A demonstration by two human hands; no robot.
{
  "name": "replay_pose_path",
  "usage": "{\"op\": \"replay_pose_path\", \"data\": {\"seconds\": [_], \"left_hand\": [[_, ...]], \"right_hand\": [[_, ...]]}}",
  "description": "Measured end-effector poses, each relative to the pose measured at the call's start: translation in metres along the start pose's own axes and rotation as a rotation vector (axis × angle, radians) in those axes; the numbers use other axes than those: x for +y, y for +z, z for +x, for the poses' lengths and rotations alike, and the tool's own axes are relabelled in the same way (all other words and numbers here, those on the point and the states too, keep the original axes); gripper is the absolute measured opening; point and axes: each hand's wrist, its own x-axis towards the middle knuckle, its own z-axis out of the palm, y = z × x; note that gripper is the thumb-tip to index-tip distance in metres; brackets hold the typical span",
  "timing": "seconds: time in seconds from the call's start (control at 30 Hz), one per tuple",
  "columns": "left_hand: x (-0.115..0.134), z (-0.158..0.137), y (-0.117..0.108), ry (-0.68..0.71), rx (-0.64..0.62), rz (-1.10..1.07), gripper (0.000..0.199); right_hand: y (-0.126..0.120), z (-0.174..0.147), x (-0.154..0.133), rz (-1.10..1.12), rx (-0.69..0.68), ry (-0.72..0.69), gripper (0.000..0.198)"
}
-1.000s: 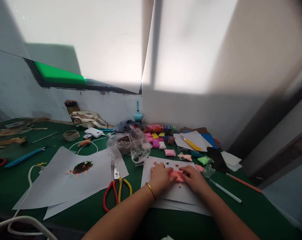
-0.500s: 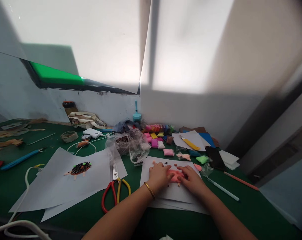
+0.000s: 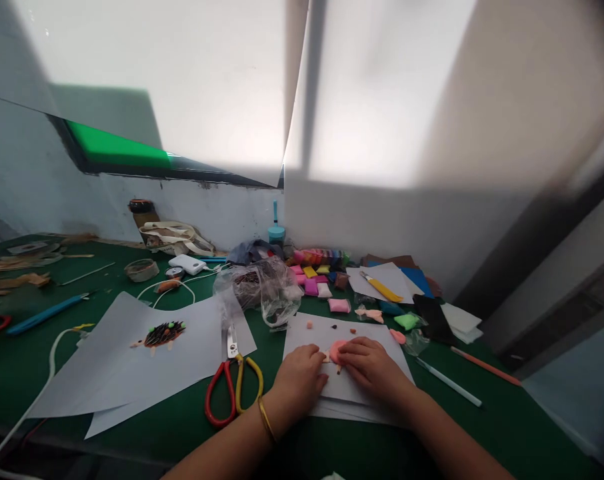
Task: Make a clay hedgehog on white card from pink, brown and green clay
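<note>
A flattened pink clay shape [image 3: 337,350] lies on white paper [image 3: 302,327], partly covered. My right hand [image 3: 375,365] rests over its right side, fingers laid flat and close together on the clay. To its left is my left hand [image 3: 302,377], a gold bangle at the wrist; its fingers are bent, with a gap to the thumb. Its fingertips are by a small pale piece [image 3: 326,357] at the clay's left edge; contact is unclear. A small brown-tipped piece [image 3: 339,370] sits below the clay. Small bits of clay [image 3: 309,325] lie on the upper paper.
Red-and-yellow-handled scissors [image 3: 233,383] lie left of my hands, beside paper bearing a spiny hedgehog figure [image 3: 163,335]. Behind are a clear plastic bag [image 3: 277,287], several clay packets [image 3: 339,305] and a yellow cutter [image 3: 383,288]. A white pen [image 3: 449,382] lies at right.
My left hand has drawn back left and down from the pink clay. My right hand has shifted slightly left and now covers the clay's right side.
</note>
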Motion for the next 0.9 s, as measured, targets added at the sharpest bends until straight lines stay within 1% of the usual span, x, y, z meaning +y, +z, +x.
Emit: {"op": "replay_pose_path", "data": {"seconds": [0.07,0.17,0.27,0.53,0.73,0.8,0.9], "left_hand": [[0.002,-0.007,0.004,0.022,-0.013,0.012,0.035],[0.002,-0.011,0.010,0.059,-0.002,0.006,0.026],[0.001,-0.011,0.012,0.080,0.026,-0.014,0.027],[0.004,-0.012,0.006,0.058,-0.010,-0.003,0.030],[0.004,-0.012,0.006,0.078,-0.005,0.000,0.031],[0.003,-0.012,0.007,0.081,0.004,0.008,0.031],[0.002,-0.012,0.010,0.082,0.030,0.025,0.030]], "right_hand": [[0.003,0.000,-0.003,-0.003,0.003,-0.013,0.030],[0.005,0.001,-0.003,-0.019,0.004,-0.040,0.030],[0.004,0.004,-0.004,-0.036,-0.015,-0.056,0.030],[0.002,0.005,-0.011,-0.057,-0.039,-0.037,0.031],[0.003,0.005,-0.012,-0.095,-0.058,-0.024,0.030],[0.003,0.006,-0.012,-0.086,-0.055,0.000,0.031],[0.002,0.007,-0.009,-0.051,-0.044,0.084,0.035]]}}
